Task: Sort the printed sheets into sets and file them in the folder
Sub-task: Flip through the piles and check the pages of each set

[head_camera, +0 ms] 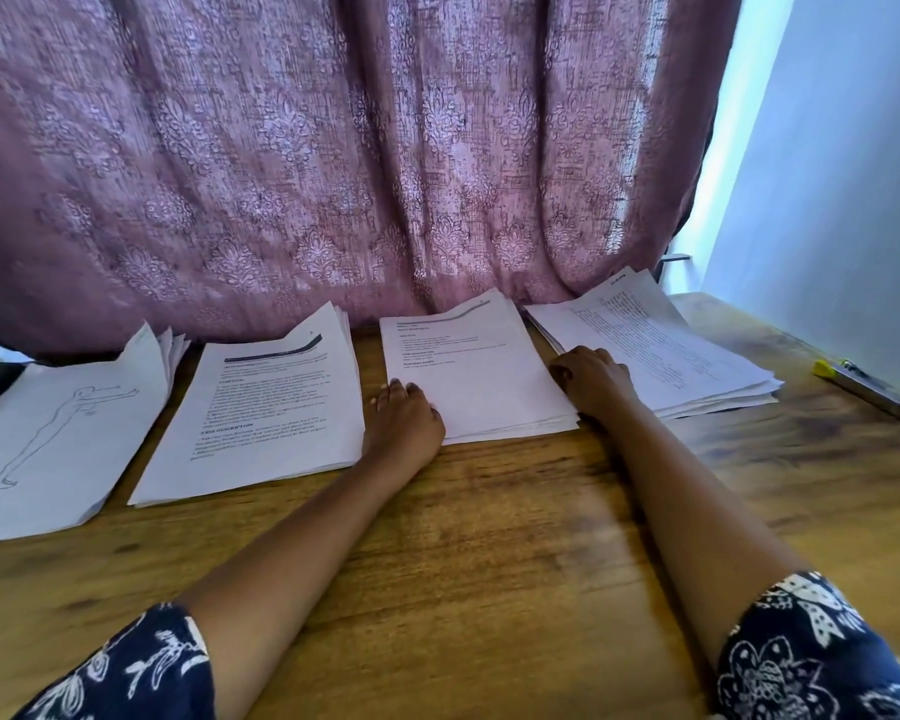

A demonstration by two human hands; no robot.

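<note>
Four stacks of printed sheets are laid in a row on the wooden table, below the pink curtain. The third stack is flanked by both hands: the left hand is pressed against its left edge, the right hand against its right edge. Left of it are seen the text stack and the figure-drawing stack; right of it, the loose stack and a yellow-tipped marker.

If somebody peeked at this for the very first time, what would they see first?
Probably the big pink patterned curtain hanging across the whole back. Next, four piles of white paper in a row on the wooden table; the far-left pile shows a line drawing of a figure. The left hand and right hand press the two sides of the third pile.
</note>
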